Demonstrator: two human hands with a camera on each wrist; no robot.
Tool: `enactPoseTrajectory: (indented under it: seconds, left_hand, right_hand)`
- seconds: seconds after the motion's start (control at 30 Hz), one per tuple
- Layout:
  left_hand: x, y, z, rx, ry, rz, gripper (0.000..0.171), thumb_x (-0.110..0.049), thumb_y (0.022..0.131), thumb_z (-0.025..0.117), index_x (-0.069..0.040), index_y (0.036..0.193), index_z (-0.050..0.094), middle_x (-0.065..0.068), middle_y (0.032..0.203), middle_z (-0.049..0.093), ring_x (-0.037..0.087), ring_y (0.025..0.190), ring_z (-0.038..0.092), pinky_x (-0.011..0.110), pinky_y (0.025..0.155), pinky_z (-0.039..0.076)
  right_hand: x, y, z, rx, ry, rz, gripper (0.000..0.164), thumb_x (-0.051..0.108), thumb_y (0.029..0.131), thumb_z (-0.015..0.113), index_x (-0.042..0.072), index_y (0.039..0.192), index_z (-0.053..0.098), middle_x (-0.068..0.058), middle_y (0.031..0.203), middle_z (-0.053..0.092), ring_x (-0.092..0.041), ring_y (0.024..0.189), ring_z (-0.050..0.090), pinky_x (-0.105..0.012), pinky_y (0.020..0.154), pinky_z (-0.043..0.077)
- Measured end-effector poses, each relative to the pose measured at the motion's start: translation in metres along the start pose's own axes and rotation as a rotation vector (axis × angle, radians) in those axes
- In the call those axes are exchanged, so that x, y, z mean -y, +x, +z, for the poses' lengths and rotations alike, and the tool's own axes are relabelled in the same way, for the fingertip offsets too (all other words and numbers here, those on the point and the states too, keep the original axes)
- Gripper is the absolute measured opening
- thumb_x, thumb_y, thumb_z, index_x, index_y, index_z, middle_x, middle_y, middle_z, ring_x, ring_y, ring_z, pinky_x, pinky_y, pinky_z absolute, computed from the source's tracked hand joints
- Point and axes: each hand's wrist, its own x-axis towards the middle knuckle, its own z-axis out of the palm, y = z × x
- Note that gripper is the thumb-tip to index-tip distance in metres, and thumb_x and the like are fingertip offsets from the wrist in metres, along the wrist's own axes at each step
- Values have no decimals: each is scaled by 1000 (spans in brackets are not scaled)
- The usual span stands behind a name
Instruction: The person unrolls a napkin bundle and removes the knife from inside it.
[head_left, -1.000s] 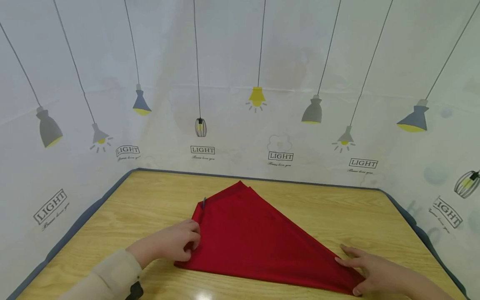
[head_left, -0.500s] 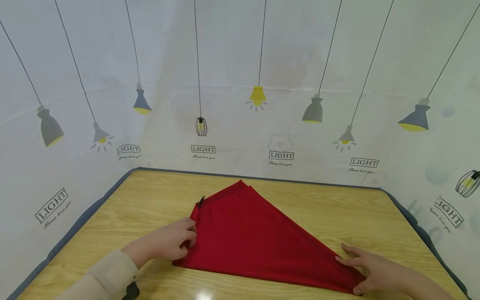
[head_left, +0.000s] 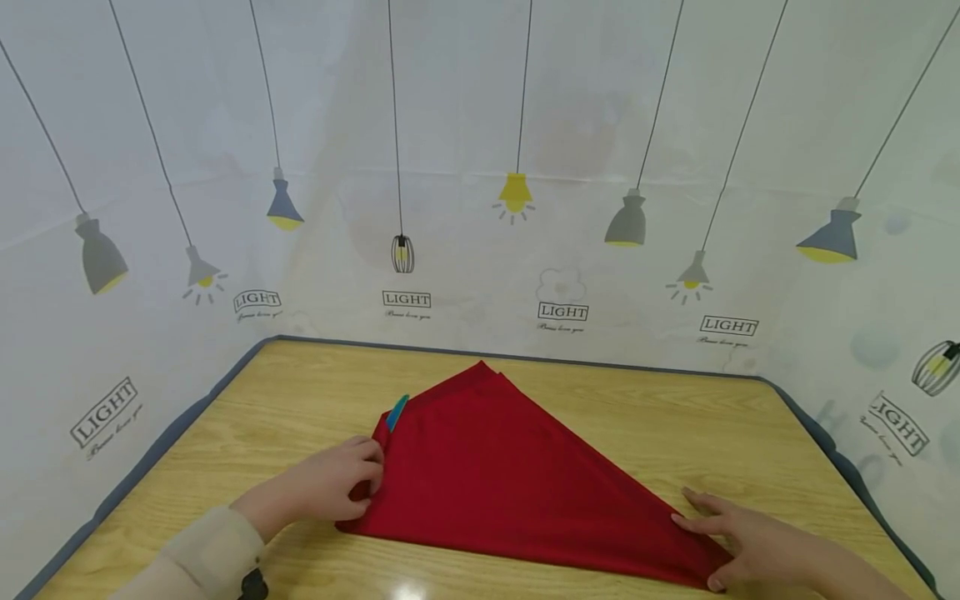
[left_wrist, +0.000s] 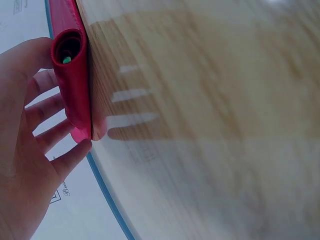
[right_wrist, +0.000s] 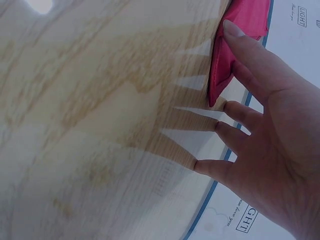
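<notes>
A red cloth (head_left: 510, 475) lies folded on the table, peaked at the back and tapering to a corner at the right. Its left edge is rolled into a tube (left_wrist: 74, 95), which my left hand (head_left: 326, 482) grips with curled fingers. From the far end of the roll pokes the flat tip of a teal thing (head_left: 397, 413); the rest of it is hidden in the cloth. A small green spot (left_wrist: 67, 60) shows inside the tube's near end. My right hand (head_left: 761, 537) rests at the right corner with fingers spread, thumb and index finger touching the cloth.
The wooden table (head_left: 315, 383) has a dark blue border (head_left: 525, 358) along its back and sides. A white curtain-like sheet (head_left: 465, 125) printed with lamps surrounds it. A black band (head_left: 255, 583) shows by my left sleeve (head_left: 202, 554).
My left hand has shifted a little to the left with the rolled edge. The teal tip has turned from a thin dark edge to a wider face. My right hand stays put.
</notes>
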Motion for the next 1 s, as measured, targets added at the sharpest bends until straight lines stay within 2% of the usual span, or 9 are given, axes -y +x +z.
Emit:
enactPoseTrajectory:
  seconds: [0.13, 0.3, 0.53, 0.7, 1.0]
  left_hand:
    - [1, -1, 0, 3, 36, -5, 13, -14, 79, 70, -23, 80, 60, -5, 105, 55, 20, 107, 48, 36, 90, 46]
    - [3, -4, 2, -34, 55, 13, 17, -12, 77, 67, -24, 75, 57, -4, 105, 56, 20, 104, 50, 36, 87, 47]
    - [5, -8, 3, -19, 33, -51, 23, -29, 82, 75, -26, 73, 54, -2, 110, 54, 20, 103, 49, 37, 87, 46]
    - [7, -11, 2, -19, -19, -81, 20, -19, 79, 75, -26, 75, 57, -4, 109, 52, 18, 97, 48, 34, 80, 45]
    - [11, -16, -2, -21, -76, -91, 17, -6, 78, 68, -22, 83, 63, -4, 108, 51, 17, 96, 48, 35, 81, 47]
  right_hand:
    - [-1, 0, 1, 4, 9, 1, 66, 27, 79, 79, 10, 138, 55, -34, 149, 25, -59, 128, 28, -29, 85, 47]
    - [0, 0, 1, 4, 22, 22, 66, 25, 78, 79, 10, 138, 56, -33, 150, 25, -59, 128, 28, -27, 83, 47]
    - [2, -1, 1, 4, 31, 20, 65, 24, 79, 79, 10, 138, 56, -33, 150, 25, -59, 128, 26, -28, 85, 47]
    - [1, 0, 1, 3, 22, 16, 66, 25, 78, 79, 11, 138, 56, -33, 149, 25, -59, 128, 28, -29, 85, 47]
    - [1, 0, 0, 3, 20, 18, 66, 27, 78, 79, 11, 138, 56, -34, 149, 26, -59, 128, 28, -30, 86, 46]
